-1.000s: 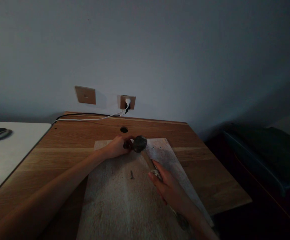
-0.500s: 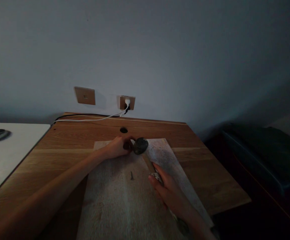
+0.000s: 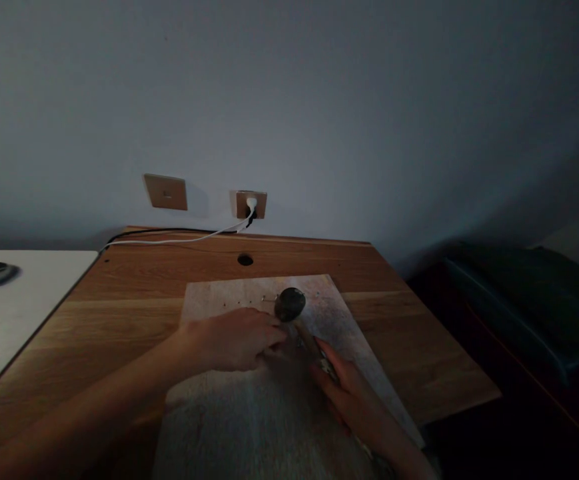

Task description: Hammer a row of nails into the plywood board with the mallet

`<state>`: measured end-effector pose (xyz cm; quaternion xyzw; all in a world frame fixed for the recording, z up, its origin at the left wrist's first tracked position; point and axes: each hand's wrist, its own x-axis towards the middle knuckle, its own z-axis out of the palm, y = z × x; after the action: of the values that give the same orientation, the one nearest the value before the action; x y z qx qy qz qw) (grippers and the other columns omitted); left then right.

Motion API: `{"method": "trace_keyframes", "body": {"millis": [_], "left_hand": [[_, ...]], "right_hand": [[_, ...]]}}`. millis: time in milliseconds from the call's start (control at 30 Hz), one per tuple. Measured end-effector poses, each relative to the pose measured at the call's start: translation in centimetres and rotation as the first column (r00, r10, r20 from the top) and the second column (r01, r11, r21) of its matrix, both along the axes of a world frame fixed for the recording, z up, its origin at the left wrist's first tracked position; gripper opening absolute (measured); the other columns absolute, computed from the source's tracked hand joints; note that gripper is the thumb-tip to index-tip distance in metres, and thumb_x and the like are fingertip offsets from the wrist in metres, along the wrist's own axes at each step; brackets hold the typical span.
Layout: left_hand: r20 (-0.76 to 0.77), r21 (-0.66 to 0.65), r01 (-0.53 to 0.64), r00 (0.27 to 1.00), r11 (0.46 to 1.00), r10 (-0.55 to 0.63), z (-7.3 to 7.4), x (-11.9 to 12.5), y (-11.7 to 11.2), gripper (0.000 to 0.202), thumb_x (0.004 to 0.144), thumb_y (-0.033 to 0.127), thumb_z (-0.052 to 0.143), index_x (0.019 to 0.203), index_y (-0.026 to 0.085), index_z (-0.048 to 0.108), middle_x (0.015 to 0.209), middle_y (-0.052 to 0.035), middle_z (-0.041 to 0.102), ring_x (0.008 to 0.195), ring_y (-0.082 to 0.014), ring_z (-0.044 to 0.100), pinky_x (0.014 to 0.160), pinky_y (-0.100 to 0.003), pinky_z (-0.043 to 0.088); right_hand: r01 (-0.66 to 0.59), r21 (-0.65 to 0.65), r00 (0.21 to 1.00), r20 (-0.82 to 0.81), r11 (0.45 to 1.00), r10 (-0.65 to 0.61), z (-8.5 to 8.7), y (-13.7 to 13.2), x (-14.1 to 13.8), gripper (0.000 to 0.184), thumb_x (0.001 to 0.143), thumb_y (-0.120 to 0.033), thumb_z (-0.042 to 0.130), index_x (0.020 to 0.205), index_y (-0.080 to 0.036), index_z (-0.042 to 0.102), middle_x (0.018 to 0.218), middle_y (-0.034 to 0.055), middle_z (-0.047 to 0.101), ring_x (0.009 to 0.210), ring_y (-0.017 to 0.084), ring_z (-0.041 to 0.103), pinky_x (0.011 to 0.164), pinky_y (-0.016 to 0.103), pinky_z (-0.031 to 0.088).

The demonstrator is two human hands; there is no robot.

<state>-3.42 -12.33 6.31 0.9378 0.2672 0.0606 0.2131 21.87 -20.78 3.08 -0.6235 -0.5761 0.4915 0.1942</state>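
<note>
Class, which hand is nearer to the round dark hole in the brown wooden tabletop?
Left. The left hand is this side of the hole, above the pale rectangular board; the right hand, gripping a dark-headed, wooden-handled hammer, is nearer the viewer and further right.

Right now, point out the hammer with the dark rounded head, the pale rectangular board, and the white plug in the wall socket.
Hammer with dark rounded head (image 3: 290, 305): head-camera view, on its head.
Pale rectangular board (image 3: 242, 420): head-camera view, on its bare near part.
White plug (image 3: 252, 202): head-camera view, on its body.
</note>
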Motion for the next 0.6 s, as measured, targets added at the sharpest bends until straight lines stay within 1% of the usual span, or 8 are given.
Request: {"method": "trace_keyframes", "body": {"millis": [100,200,233,300,367,433,500,600], "left_hand": [[-0.079,0.032,0.058,0.995,0.998,-0.055,-1.0,0.1,-0.2,0.021,0.080,0.003,0.060,0.089,0.021,0.065,0.106,-0.0067,0.075,0.101,-0.0268,0.072,0.085,-0.034,0.053],[0.035,0.008,0.017,0.999,1.000,-0.017,-1.5,-1.0,1.0,0.021,0.077,0.002,0.059,0.085,0.020,0.064,0.101,-0.0056,0.074,0.096,-0.0243,0.072,0.081,-0.032,0.052],[0.095,-0.018,-0.022,0.995,1.000,0.023,-1.6,-1.6,1.7,0.021,0.076,0.002,0.059,0.085,0.020,0.065,0.098,-0.0045,0.073,0.090,-0.0222,0.071,0.078,-0.030,0.052],[0.216,-0.105,-0.124,0.966,0.987,0.145,-2.1,-2.7,3.1,0.022,0.075,0.003,0.060,0.088,0.020,0.068,0.090,-0.0018,0.071,0.079,-0.0180,0.068,0.072,-0.027,0.050],[0.306,-0.191,-0.256,0.902,0.948,0.306,-2.9,-3.7,4.5,0.022,0.077,0.007,0.061,0.093,0.019,0.070,0.082,0.0004,0.069,0.072,-0.0156,0.065,0.068,-0.025,0.049],[0.341,-0.222,-0.365,0.839,0.904,0.423,-3.8,-4.4,5.3,0.019,0.081,0.011,0.062,0.095,0.017,0.072,0.079,0.0009,0.069,0.070,-0.0149,0.063,0.067,-0.025,0.048],[0.352,-0.206,-0.415,0.814,0.886,0.462,-4.7,-4.6,5.7,0.016,0.084,0.014,0.063,0.094,0.017,0.074,0.078,0.0005,0.070,0.069,-0.0150,0.063,0.066,-0.025,0.047],[0.370,-0.187,-0.417,0.809,0.890,0.457,-5.4,-4.6,5.6,0.015,0.085,0.016,0.065,0.094,0.018,0.076,0.080,-0.0007,0.073,0.068,-0.0152,0.064,0.066,-0.026,0.047]], "right_hand": [[-0.019,0.011,1.000,-0.025,1.000,0.019,0.3,0.0,-0.2,0.066,0.100,-0.061,0.051,0.154,-0.023,0.053,0.058,-0.0041,0.053,0.044,0.015,0.046,0.043,0.025,0.037],[-0.038,0.007,0.998,-0.045,0.999,0.039,0.5,0.0,-0.3,0.063,0.102,-0.058,0.048,0.153,-0.021,0.052,0.057,-0.0063,0.048,0.041,0.012,0.039,0.040,0.023,0.032],[-0.035,0.004,0.998,-0.046,0.999,0.035,0.5,0.0,-0.3,0.062,0.102,-0.056,0.048,0.153,-0.020,0.051,0.056,-0.0070,0.046,0.041,0.012,0.037,0.039,0.023,0.031],[-0.029,0.000,0.999,-0.040,1.000,0.029,0.4,0.0,-0.3,0.062,0.102,-0.054,0.048,0.153,-0.019,0.050,0.056,-0.0079,0.044,0.041,0.011,0.037,0.038,0.022,0.031],[-0.031,-0.003,0.999,-0.034,1.000,0.031,0.3,0.1,-0.3,0.062,0.102,-0.054,0.049,0.154,-0.019,0.049,0.056,-0.0083,0.043,0.041,0.011,0.037,0.037,0.021,0.032],[-0.036,-0.011,0.999,-0.036,0.999,0.036,0.2,0.1,-0.2,0.065,0.102,-0.055,0.049,0.156,-0.018,0.047,0.055,-0.0087,0.044,0.039,0.010,0.036,0.037,0.021,0.031],[-0.037,-0.018,0.998,-0.049,0.999,0.036,0.1,0.1,-0.2,0.067,0.102,-0.056,0.048,0.158,-0.018,0.044,0.054,-0.0092,0.043,0.039,0.010,0.036,0.037,0.021,0.031],[-0.035,-0.020,0.997,-0.064,0.999,0.033,-0.2,0.1,-0.1,0.070,0.103,-0.055,0.048,0.161,-0.017,0.038,0.052,-0.0098,0.041,0.039,0.010,0.036,0.037,0.020,0.033]]}}
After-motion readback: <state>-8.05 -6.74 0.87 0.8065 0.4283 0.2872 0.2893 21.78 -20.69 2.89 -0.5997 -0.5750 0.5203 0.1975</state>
